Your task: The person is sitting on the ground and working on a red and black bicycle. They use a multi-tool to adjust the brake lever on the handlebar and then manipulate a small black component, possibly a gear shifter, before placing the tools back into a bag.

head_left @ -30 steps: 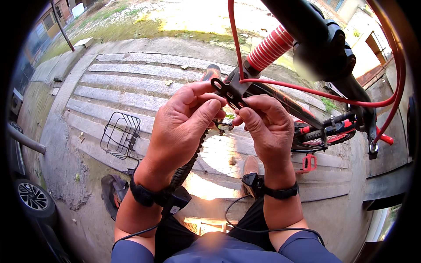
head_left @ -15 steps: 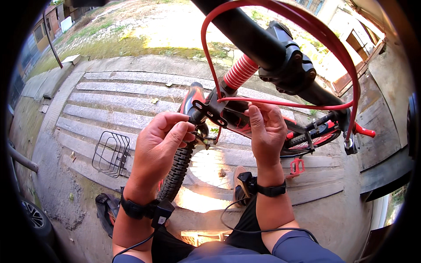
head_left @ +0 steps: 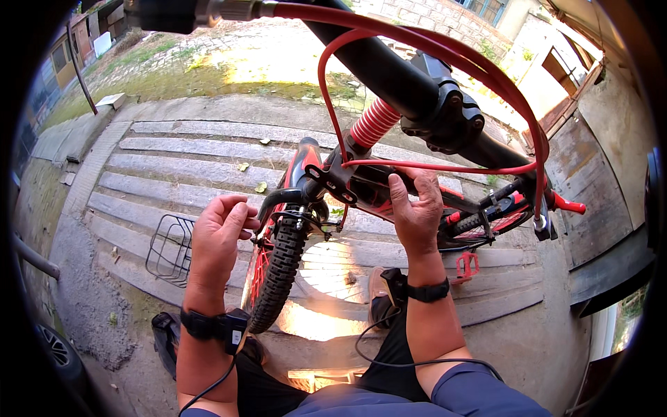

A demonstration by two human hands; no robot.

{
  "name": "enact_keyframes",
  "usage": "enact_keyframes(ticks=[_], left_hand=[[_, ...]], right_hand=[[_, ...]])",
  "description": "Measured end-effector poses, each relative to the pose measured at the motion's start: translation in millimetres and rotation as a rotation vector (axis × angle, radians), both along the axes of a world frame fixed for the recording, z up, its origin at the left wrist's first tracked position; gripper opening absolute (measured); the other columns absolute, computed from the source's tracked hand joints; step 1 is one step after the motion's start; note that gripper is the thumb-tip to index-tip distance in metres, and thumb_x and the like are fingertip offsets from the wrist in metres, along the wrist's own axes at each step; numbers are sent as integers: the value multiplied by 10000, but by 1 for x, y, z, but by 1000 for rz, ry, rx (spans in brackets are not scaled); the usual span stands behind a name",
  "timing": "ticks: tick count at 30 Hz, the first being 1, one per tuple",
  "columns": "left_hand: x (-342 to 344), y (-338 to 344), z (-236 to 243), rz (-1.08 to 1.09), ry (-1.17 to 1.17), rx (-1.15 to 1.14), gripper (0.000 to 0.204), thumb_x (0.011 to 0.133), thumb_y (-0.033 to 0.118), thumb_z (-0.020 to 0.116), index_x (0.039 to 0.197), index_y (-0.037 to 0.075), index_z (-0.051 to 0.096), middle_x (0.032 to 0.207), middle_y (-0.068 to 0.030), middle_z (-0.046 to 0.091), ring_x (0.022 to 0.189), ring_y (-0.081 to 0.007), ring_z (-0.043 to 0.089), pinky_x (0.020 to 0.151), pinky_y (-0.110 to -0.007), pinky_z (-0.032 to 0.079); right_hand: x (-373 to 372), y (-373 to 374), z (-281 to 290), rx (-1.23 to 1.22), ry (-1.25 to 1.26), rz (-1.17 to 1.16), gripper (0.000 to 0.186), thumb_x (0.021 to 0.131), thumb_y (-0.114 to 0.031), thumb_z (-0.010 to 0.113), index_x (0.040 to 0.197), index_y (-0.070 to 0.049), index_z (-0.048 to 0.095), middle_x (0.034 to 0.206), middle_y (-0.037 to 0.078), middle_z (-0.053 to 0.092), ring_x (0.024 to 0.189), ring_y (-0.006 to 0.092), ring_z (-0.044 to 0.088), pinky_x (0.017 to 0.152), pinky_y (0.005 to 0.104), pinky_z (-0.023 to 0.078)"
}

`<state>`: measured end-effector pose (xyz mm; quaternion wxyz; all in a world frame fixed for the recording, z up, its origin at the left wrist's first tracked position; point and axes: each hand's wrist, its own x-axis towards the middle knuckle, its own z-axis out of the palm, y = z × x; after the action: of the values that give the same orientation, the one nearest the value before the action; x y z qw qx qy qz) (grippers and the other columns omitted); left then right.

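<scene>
The right hand (head_left: pixel 415 208) rests fingers-forward on the bracket (head_left: pixel 332 183) at the fork crown, gripping it loosely. The left hand (head_left: pixel 219 233) hovers just left of the tyre (head_left: pixel 280 274), fingers curled, thumb against fingertips; whether it pinches something small cannot be told. The brake (head_left: pixel 300 217) lies between both hands, nearer the left.

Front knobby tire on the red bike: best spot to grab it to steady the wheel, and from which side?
Grip the front tire on its bare lower tread, below the brake, coming from the person's left where the left hand hovers free. The fork and right hand crowd the top.
</scene>
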<state>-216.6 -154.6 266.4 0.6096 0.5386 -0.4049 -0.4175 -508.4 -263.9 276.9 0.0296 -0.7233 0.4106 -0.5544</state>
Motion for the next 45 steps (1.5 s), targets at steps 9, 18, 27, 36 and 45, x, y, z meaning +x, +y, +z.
enact_keyframes(ticks=[9, 18, 27, 36, 45], left_hand=[[13, 5, -1, 56, -2, 12, 234, 1021, 197, 536, 1187, 34, 558, 968, -59, 679, 806, -120, 661, 677, -229, 500], [16, 6, -3, 66, 22, 7, 245, 1020, 186, 545, 1197, 17, 548, 962, -62, 677, 794, -106, 655, 659, -223, 494], [15, 7, -4, 63, -2, 23, 254, 1024, 195, 534, 1211, 23, 547, 960, -51, 665, 784, -99, 643, 662, -216, 487], [16, 9, -5, 81, -13, 42, 271, 1012, 207, 548, 1220, 34, 546, 965, -43, 660, 806, -104, 632, 682, -223, 478], [19, 9, -8, 70, -16, 19, 292, 1010, 229, 562, 1226, 35, 540, 974, -39, 664, 808, -101, 628, 684, -222, 468]], right_hand=[[5, 1, -2, -42, -12, -23, 203, 886, -201, 699, 980, -24, 665, 943, 130, 643, 915, 293, 594, 849, 389, 460], [6, -1, -4, -136, 52, -57, 174, 903, -151, 676, 1001, -12, 639, 972, 140, 627, 922, 301, 592, 869, 382, 456], [8, -1, -3, -152, 19, -67, 195, 844, -140, 689, 1019, -61, 654, 986, 115, 651, 969, 316, 600, 911, 421, 426], [7, 1, -3, -134, 9, -53, 238, 843, -139, 685, 1070, -76, 656, 1071, 98, 679, 1052, 288, 609, 978, 417, 401], [6, 1, -2, -131, 27, -55, 238, 863, -156, 670, 1087, -80, 652, 1085, 97, 683, 1064, 295, 606, 992, 422, 385]])
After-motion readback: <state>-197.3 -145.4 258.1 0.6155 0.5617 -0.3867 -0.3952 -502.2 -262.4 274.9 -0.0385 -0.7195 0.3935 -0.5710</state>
